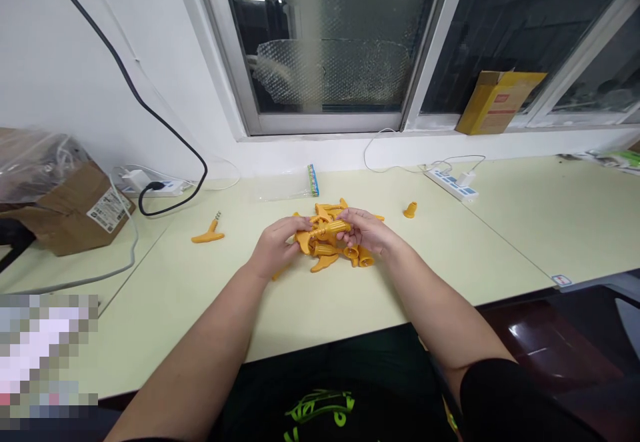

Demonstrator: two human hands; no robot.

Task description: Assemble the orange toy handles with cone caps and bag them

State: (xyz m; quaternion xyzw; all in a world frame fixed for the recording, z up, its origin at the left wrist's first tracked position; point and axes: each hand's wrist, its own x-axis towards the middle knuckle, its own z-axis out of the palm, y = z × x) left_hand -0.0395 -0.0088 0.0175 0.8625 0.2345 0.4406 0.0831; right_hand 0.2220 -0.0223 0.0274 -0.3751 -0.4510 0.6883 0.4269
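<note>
Both hands are on one orange plastic corkscrew [330, 227], raised just above a heap of similar orange parts. My left hand [275, 247] is closed around its handle end, while the fingers of my right hand [369, 230] pinch the ribbed sleeve end. Handles and ribbed sleeves overlap in the heap [325, 262] beneath, partly hidden by my hands. Apart on the left lies another corkscrew [209, 234], its metal spiral bare. A single orange sleeve [411, 210] stands alone to the right.
A clear plastic bag [285, 185] lies behind the heap. Power strips stand at the back right [453, 184] and back left [173, 189]. A cardboard box [75, 209] is at the left, with a black cable [125, 72] hanging near it. A yellow carton [500, 102] leans on the window.
</note>
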